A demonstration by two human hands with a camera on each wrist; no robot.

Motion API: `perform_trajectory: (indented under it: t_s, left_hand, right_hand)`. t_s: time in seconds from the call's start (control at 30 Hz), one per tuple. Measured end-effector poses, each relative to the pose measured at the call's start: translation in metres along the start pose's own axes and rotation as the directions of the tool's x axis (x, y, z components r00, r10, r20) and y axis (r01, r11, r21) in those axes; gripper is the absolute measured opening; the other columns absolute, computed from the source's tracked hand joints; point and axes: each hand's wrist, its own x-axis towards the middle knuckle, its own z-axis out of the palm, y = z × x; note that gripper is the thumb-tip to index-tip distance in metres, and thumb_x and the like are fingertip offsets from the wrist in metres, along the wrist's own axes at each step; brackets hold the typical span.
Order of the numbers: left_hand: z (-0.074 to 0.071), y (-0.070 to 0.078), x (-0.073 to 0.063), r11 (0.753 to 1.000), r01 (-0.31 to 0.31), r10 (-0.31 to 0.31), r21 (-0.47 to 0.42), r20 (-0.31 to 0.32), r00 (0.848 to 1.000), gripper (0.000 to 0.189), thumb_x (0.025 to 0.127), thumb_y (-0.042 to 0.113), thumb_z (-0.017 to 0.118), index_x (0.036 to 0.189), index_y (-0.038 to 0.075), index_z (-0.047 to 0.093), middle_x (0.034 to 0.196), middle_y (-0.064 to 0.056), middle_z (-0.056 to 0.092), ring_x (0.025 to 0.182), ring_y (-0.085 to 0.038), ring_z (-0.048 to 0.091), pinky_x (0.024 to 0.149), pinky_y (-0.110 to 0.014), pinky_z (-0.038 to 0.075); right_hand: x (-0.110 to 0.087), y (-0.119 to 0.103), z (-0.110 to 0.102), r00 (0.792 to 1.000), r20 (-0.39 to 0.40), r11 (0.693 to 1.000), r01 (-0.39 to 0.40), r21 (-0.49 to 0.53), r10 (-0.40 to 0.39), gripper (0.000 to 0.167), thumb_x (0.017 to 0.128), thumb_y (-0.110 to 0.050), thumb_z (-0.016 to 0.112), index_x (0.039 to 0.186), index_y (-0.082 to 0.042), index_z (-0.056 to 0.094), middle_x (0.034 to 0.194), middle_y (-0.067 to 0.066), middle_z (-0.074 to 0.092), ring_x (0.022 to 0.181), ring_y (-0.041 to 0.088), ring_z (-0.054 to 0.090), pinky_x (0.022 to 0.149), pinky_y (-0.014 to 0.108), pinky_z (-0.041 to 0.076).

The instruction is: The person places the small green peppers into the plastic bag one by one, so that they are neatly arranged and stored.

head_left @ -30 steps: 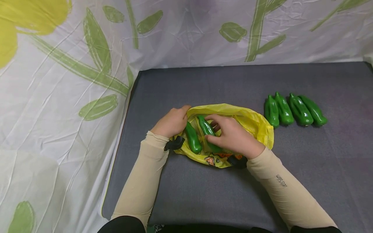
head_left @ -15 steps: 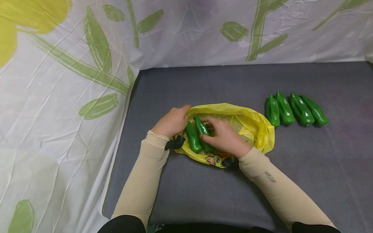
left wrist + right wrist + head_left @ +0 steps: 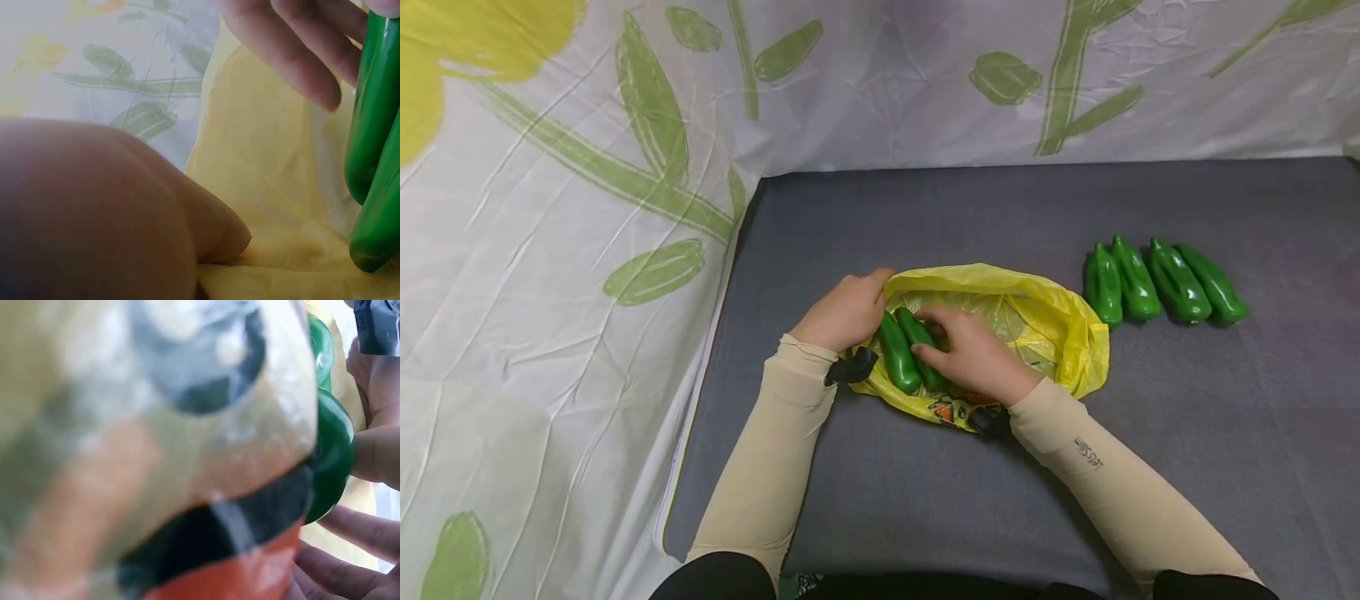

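While the grey table (image 3: pixel 925 500) bears the yellow bag (image 3: pixel 1086 342), mouth spread wide, the step in hand appears to be packing that bag; the next move likely calls for the right hand (image 3: pixel 977 352) to ease off and lift clear; reaching in from the near right, it curves thumb and fingers loosely round the held pepper (image 3: pixel 913 327); the left hand (image 3: pixel 842 312), angled far and right, pinches the left rim; the second pepper (image 3: pixel 897 354) lies beside the held one; four loose peppers (image 3: pixel 1175 282) lie right of the bag.

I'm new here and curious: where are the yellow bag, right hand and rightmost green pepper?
Yellow bag (image 3: pixel 1070 333): head view, on its right side wall.
Right hand (image 3: pixel 976 352): head view, back of the hand.
Rightmost green pepper (image 3: pixel 1212 283): head view, middle of its body.
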Motion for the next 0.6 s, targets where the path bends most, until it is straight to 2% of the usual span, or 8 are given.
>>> perform_trajectory:
  t_s: [0.4, 0.6]
  left_hand:
    - [-0.0006, -0.0007, -0.001, 1.0, -0.004, 0.004, 0.006, -0.006, 1.0, 0.046, 0.113, 0.014, 0.031, 0.155, 0.005, 0.045, 0.102, -0.014, 0.069, 0.07, -0.021, 0.063, 0.071, -0.036, 0.054]
    - [-0.0007, -0.0004, -0.001, 1.0, -0.001, 0.001, 0.009, -0.007, 1.0, 0.046, 0.113, 0.015, 0.031, 0.157, 0.004, 0.044, 0.108, -0.015, 0.071, 0.073, -0.022, 0.064, 0.075, -0.038, 0.055]
  right_hand:
    - [-0.0005, 0.0001, -0.0001, 1.0, 0.015, 0.999, 0.021, -0.044, -0.02, 0.045, 0.099, -0.02, 0.074, 0.137, 0.002, 0.064, 0.125, 0.019, 0.071, 0.108, 0.03, 0.073, 0.094, 0.047, 0.058]
    - [-0.0021, -0.004, -0.0039, 1.0, 0.023, 0.999, -0.003, -0.037, 0.003, 0.046, 0.099, -0.021, 0.075, 0.137, 0.0, 0.064, 0.125, 0.017, 0.071, 0.109, 0.028, 0.071, 0.094, 0.046, 0.058]
